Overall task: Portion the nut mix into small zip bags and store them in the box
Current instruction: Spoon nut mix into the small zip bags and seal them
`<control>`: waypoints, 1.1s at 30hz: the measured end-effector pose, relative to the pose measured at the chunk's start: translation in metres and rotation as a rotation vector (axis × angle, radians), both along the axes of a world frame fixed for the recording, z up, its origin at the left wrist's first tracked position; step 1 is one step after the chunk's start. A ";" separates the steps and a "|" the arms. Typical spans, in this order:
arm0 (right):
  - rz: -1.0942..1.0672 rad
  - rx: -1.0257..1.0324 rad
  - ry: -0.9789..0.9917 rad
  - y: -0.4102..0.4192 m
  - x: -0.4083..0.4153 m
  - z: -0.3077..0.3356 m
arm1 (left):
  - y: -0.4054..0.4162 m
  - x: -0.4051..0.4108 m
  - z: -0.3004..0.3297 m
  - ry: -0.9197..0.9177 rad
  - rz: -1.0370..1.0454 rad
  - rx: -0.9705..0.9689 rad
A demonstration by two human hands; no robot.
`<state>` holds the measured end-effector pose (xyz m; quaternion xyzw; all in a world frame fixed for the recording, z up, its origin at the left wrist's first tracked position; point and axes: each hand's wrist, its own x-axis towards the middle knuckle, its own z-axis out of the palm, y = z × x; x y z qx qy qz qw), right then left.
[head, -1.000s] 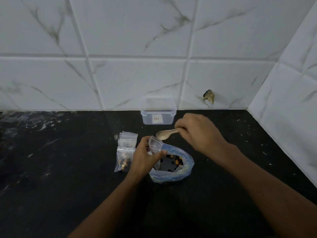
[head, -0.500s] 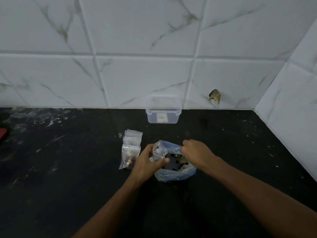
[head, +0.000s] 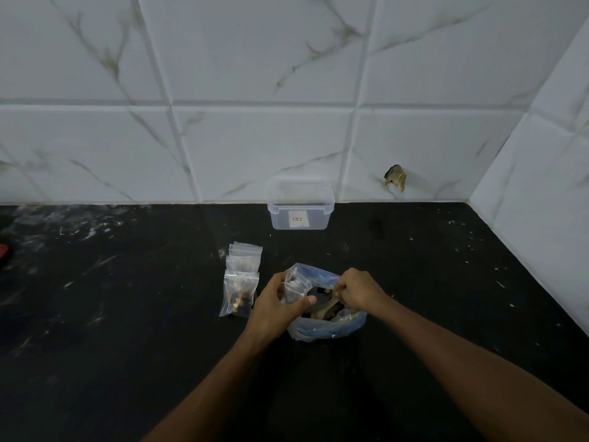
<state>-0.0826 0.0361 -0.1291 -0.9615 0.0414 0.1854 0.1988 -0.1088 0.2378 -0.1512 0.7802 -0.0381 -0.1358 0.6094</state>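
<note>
One red object (head: pixel 3 252) is cut off by the far left edge of the frame, and wide bare black countertop (head: pixel 111 346) lies between it and the work. Next, a small stack of empty zip bags (head: pixel 244 255) is laid flat, and one filled zip bag (head: pixel 238 295) overlaps its near end; the long axes of both run from near to far, with the sealed tops pointing toward the tiled wall (head: pixel 255 138). The number of empty bags in the stack cannot be counted. Just to the right, one small zip bag (head: pixel 294 288) is pinched upright between thumb and fingers of the left hand (head: pixel 275 303), its mouth facing up and right, over the rim of the large nut mix bag (head: pixel 328 327). That large bag is stood open on the counter, mouth upward, with dark and tan pieces seen inside. One pale spoon (head: pixel 325 309) is gripped by the right hand (head: pixel 358 293), fingers curled round its handle, with the bowl end dipped down and leftward into the mix. Farther back, one clear box (head: pixel 299 204) is set against the wall, lidless, well apart from the hands. To the right, open counter runs to the side wall.
</note>
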 end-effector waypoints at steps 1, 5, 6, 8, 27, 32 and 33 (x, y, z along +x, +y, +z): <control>-0.027 0.039 0.003 0.004 -0.001 -0.003 | 0.000 0.000 0.000 -0.005 -0.001 0.008; -0.133 0.175 0.033 0.015 -0.004 -0.015 | 0.000 -0.001 -0.002 -0.013 -0.011 0.029; -0.164 0.208 0.040 0.015 -0.004 -0.017 | 0.000 -0.001 -0.002 -0.013 -0.014 0.023; -0.222 0.261 0.051 0.016 -0.004 -0.019 | 0.001 0.000 -0.002 -0.014 -0.009 0.018; -0.527 0.707 0.070 -0.040 -0.003 0.087 | 0.000 0.008 0.030 -0.171 0.045 0.072; -0.438 0.691 -0.024 -0.034 -0.003 0.116 | -0.012 0.013 0.029 -0.200 0.033 0.131; -0.405 0.658 -0.045 -0.029 -0.004 0.118 | -0.014 0.013 0.029 -0.196 0.031 0.130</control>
